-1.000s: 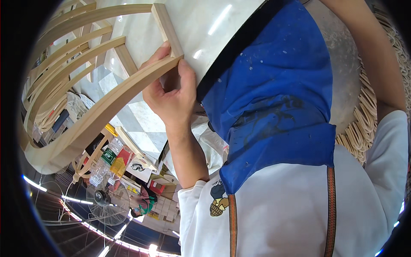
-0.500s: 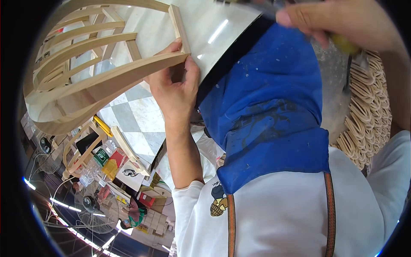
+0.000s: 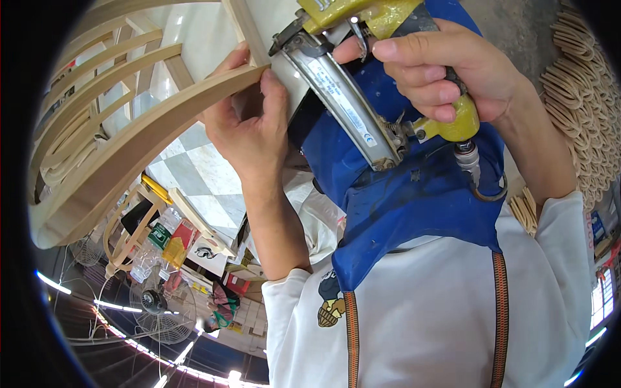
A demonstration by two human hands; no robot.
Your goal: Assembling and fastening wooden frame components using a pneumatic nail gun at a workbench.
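Observation:
My right hand [image 3: 440,71] grips a yellow pneumatic nail gun [image 3: 349,97] by its handle, a finger at the trigger. The gun's silver magazine slants down toward my apron, and its nose points at the corner of a curved wooden frame [image 3: 149,123], close to the wood; I cannot tell whether it touches. My left hand [image 3: 252,123] pinches that corner, thumb and fingers around the joint where the curved rail meets a straight wooden crosspiece [image 3: 247,29]. Several curved slats make up the rest of the frame.
A blue apron [image 3: 414,213] covers my lap. Stacks of bent wooden strips [image 3: 576,123] stand at the right. To the lower left are plastic bottles [image 3: 152,249], a yellow-handled tool [image 3: 156,189] and a standing fan [image 3: 155,302]. A pale work surface [image 3: 200,39] lies under the frame.
My right hand has come down and left, bringing the nail gun into full view beside the frame's corner. The left hand and frame have shifted slightly left in the picture.

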